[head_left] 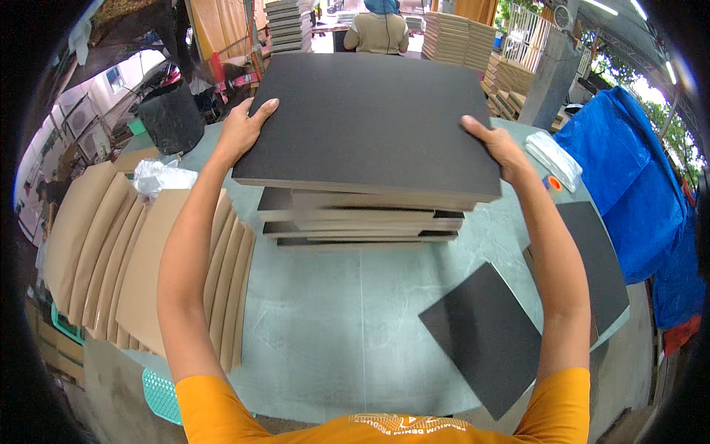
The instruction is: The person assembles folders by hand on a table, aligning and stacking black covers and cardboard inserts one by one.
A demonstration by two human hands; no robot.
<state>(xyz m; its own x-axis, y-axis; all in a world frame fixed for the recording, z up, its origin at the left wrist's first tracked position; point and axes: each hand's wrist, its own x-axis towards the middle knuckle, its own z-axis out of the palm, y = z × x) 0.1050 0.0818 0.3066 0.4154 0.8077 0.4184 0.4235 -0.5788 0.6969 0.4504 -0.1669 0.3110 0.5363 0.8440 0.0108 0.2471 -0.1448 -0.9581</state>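
Both my arms reach forward over the table. My left hand (248, 129) grips the left edge of a large black-faced board (370, 118), thumb on top and fingers underneath. At its right edge my right hand (499, 148) holds it the same way. Whether this is one thick board or several together I cannot tell. Directly below is a pile of similar boards (362, 222) with pale tan edges, stacked unevenly; the held board hides most of it. A loose black sheet (484, 337) lies askew on the table near my right forearm.
Brown-paper-wrapped bundles (159, 274) lean in rows at the left of the green table (318, 333). Further right are another black board (592, 259), a tape roll (552, 183), a clear plastic packet (555, 159) and a blue tarpaulin (629, 177). A person (377, 33) sits at the far end.
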